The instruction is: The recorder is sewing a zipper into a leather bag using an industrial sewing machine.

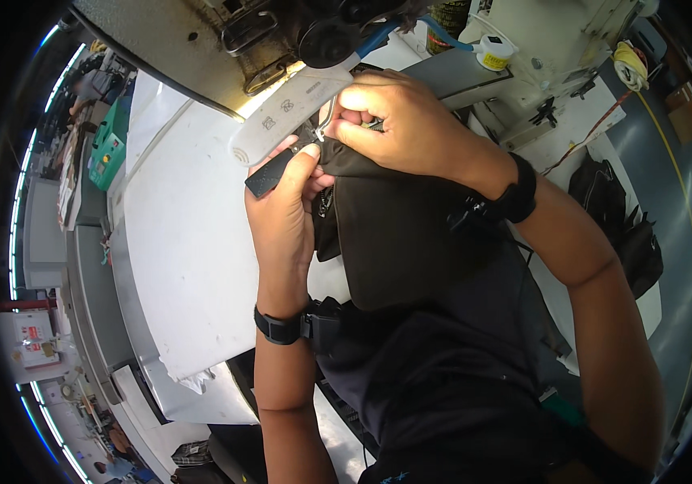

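Your cloth [398, 234], dark brown, lies under the head of the sewing machine [164, 44], at the right-hand side of the white bench [192, 194]. Its narrow, gathered end points up and left; from there the broad panel spreads down toward your body. Its lower edge blends into your dark shirt [434, 387], so you can't read its full length or be sure of its long axis. A zipper [326, 202] shows along its left side.

The black tab [270, 175] runs slantwise, its outer end pointing down and left, just below the light bar [289, 117].

Your left hand [281, 202] is closed around the tab and the cloth's gathered end, thumb on top and fingertips underneath. Your right hand [386, 117] is narrow, thumb and fingers pinching that same end close to a bent metal piece; you can't tell whether they grip the metal too.

Beyond your right hand stand a small white-and-yellow tub [494, 53], beside the end of a blue tube [447, 35], and a dark can [448, 18]; what's in either can't be seen. A dark bundle [616, 230] lies to the right of your right forearm.
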Demonstrator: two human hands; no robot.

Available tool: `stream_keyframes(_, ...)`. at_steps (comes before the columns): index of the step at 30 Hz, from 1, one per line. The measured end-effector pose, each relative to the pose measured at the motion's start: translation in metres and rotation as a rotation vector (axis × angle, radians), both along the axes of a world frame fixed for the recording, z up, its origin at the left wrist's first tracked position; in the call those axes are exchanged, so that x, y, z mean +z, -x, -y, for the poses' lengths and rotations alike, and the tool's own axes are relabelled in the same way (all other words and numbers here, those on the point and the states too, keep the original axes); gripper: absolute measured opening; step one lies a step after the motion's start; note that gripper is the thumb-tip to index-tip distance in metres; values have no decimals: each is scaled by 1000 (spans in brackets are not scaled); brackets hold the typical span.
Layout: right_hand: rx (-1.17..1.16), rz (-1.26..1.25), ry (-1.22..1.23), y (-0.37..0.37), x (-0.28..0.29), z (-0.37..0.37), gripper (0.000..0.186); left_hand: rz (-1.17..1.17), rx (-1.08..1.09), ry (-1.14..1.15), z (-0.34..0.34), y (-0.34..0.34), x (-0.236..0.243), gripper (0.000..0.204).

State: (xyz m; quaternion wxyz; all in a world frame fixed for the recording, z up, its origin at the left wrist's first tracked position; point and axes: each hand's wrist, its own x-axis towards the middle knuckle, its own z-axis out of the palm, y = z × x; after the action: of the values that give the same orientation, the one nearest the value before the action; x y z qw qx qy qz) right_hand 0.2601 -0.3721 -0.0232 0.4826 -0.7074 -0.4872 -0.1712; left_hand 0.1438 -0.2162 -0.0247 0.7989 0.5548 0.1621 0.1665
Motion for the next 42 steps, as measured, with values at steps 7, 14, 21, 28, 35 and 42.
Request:
stream_keyframes(7,245,-322,219,-19,17,11,15,49,-45,141,-8,-4,-9,32)
stream_keyframes(14,188,-340,200,-15,15,7,15,81,-52,167,-8,-4,-15,32)
stream_keyframes(21,142,-374,237,-10,18,5,15,80,98,-227,7,4,-14,34)
stream_keyframes(28,264,-376,223,-21,12,4,18,144,101,-418,7,2,-16,38)
stream_keyframes(35,291,-373,225,-27,9,5,17,52,-28,4,-1,0,-10,33)
stream_keyframes(42,276,-330,208,-18,14,6,17,14,82,-165,11,6,-4,36)
